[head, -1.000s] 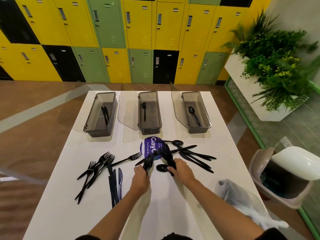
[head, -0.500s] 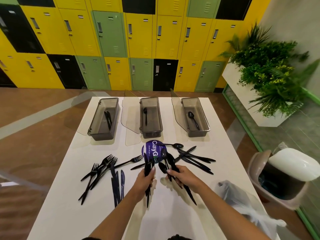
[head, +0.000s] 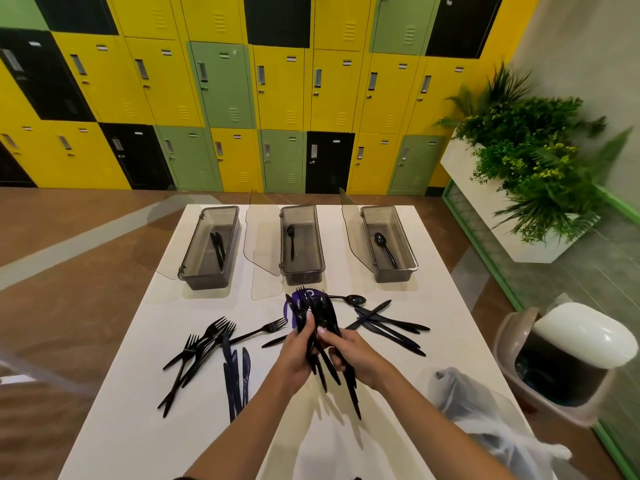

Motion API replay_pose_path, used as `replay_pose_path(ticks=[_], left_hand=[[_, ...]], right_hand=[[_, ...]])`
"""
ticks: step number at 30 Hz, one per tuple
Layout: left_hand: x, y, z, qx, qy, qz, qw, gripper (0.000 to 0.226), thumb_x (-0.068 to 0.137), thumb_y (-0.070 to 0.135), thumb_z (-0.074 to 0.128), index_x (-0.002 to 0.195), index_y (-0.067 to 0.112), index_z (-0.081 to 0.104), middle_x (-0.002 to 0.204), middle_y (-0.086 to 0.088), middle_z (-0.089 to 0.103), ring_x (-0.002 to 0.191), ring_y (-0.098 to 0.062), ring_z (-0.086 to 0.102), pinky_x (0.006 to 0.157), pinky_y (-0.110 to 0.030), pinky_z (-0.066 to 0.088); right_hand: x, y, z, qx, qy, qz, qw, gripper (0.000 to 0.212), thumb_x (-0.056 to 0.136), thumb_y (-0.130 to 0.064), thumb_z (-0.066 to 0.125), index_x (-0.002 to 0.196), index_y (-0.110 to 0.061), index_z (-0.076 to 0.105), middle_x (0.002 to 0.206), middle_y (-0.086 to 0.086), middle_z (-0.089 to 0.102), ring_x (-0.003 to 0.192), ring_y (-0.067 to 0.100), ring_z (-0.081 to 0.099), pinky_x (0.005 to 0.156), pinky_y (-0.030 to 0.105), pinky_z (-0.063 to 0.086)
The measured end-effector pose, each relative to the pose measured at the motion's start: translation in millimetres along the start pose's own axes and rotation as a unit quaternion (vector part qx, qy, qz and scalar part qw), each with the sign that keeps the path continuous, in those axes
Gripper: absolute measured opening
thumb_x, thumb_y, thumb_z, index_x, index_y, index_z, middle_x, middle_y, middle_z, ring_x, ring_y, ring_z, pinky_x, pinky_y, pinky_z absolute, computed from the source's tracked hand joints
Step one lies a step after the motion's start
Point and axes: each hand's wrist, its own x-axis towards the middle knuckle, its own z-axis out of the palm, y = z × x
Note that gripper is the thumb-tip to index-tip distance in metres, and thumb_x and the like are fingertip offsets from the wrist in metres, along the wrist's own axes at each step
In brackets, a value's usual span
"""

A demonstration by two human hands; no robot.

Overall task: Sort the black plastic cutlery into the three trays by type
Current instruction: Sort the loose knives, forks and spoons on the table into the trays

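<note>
Yellow, green and black metal lockers (head: 221, 88) fill the far wall behind a long white table (head: 145, 403) standing on brown flooring. At the table's far end sit three smoky translucent plastic trays with hinged clear lids swung open to their left: the left tray (head: 194, 268) holds black plastic knives, the middle tray (head: 317, 244) holds one black utensil whose head is too small to tell, and the right tray (head: 403, 244) holds a black spoon. Over the middle of the table, both hands meet around a mixed bundle of black plastic cutlery (head: 327, 344); the left hand (head: 294, 358) has its fingers curled tight around the handles, and the right hand (head: 356, 356) pinches the same bundle from the other side, thumb on top. The bundle is lifted clear of the table, tips fanning downward, and it partly covers a round purple sticker (head: 294, 308). Left of the hands lies a loose heap of black plastic forks (head: 204, 344), with a few black plastic knives (head: 237, 375) just beside them. Right of the hands lies a scatter of black knives and a spoon (head: 388, 323). A crumpled clear plastic bag (head: 485, 410) rests at the table's near right edge. Off the table to the right stand a swing-lid waste bin (head: 571, 351) and a white planter of green foliage (head: 526, 161)
</note>
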Motion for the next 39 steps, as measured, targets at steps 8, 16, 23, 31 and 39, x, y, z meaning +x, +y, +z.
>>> replay_pose_path(ticks=[8, 16, 23, 31, 39], left_hand=[[6, 4, -6, 0.059, 0.004, 0.027, 0.998, 0.034, 0.092, 0.036, 0.053, 0.098, 0.003, 0.063, 0.089, -0.011, 0.063, 0.078, -0.016, 0.059, 0.075, -0.029, 0.046], [5, -1, 15, 0.072, -0.036, 0.028, 0.996, 0.041, 0.096, 0.039, 0.047, 0.13, 0.02, 0.057, 0.128, -0.003, 0.063, 0.12, -0.019, 0.058, 0.094, -0.035, 0.052], [9, -1, 5, 0.068, -0.068, 0.023, 0.995, 0.043, 0.096, 0.025, 0.051, 0.139, 0.019, 0.046, 0.132, -0.004, 0.06, 0.126, -0.017, 0.053, 0.106, -0.035, 0.042], [20, 6, -4, 0.091, -0.1, 0.036, 0.99, 0.052, 0.09, 0.013, 0.06, 0.139, 0.015, 0.043, 0.133, -0.007, 0.059, 0.128, -0.021, 0.052, 0.108, -0.037, 0.04], [26, 23, -1, 0.105, -0.032, 0.109, 0.988, 0.038, 0.093, 0.007, 0.056, 0.129, 0.015, 0.047, 0.109, -0.006, 0.071, 0.105, -0.03, 0.066, 0.097, -0.046, 0.05]], right_hand=[[10, -9, -4, 0.038, 0.084, -0.021, 0.996, 0.038, 0.103, -0.033, 0.037, 0.088, -0.005, 0.057, 0.081, 0.01, 0.062, 0.051, 0.011, 0.048, 0.05, 0.022, 0.041], [25, -17, 3, -0.011, 0.151, -0.013, 0.988, 0.042, 0.1, -0.046, 0.035, 0.107, -0.014, 0.061, 0.115, 0.003, 0.055, 0.116, 0.021, 0.054, 0.105, 0.036, 0.039], [41, -2, -10, -0.113, 0.07, 0.006, 0.991, 0.092, 0.062, -0.096, 0.025, 0.124, -0.034, 0.053, 0.137, -0.001, 0.047, 0.13, 0.015, 0.045, 0.113, 0.044, 0.034], [35, -33, -15, -0.228, 0.031, 0.005, 0.973, 0.081, 0.082, -0.081, 0.02, 0.14, -0.031, 0.044, 0.144, -0.004, 0.046, 0.136, 0.014, 0.04, 0.115, 0.041, 0.03], [47, -49, -28, -0.148, 0.072, -0.068, 0.984, 0.018, 0.097, -0.03, 0.053, 0.102, -0.017, 0.064, 0.083, -0.006, 0.064, 0.075, 0.001, 0.062, 0.069, 0.012, 0.049]])
